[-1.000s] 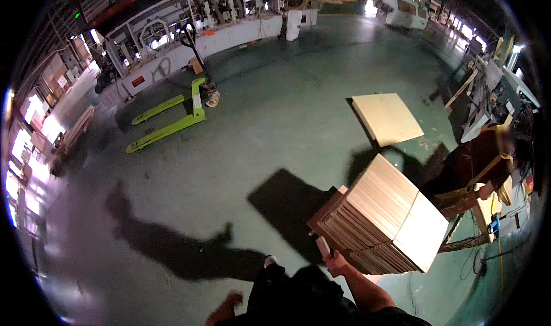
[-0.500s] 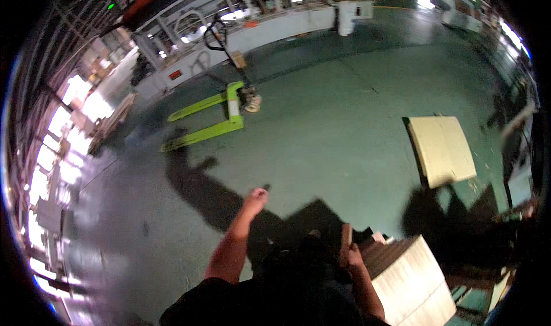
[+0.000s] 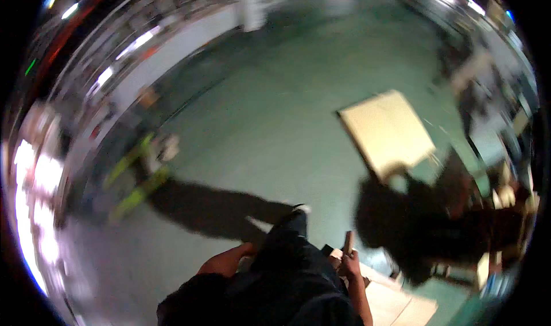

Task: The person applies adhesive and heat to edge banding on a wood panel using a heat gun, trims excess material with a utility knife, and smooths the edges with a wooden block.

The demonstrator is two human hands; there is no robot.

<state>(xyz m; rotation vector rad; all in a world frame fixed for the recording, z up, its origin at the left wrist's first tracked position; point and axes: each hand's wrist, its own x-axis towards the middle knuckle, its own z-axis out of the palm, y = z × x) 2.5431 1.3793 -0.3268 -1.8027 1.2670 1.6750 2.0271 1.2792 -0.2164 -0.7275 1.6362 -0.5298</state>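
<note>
At the lower centre-right of the head view, we record our right hand [image 3: 349,264] closed around a narrow brown block [image 3: 349,241]. The block juts beyond the fingers, its long axis pointing away from us and close to in line with the right forearm. The right hand is plainly the nearer one; our left hand [image 3: 231,259] hangs well apart, on the far side of our dark-clad leg [image 3: 290,234]. It appears to hold nothing, but we cannot make out how its fingers stand.

Just beside the right hand, rightward and toward us, lies a stack of pale boards [image 3: 396,304]; we cannot tell whether hand and stack touch. Farther ahead and to the right, a pale panel [image 3: 387,130] lies flat on the floor [image 3: 275,137], well apart from both hands. Blur noted on the green pallet jack [image 3: 140,195], far left.
</note>
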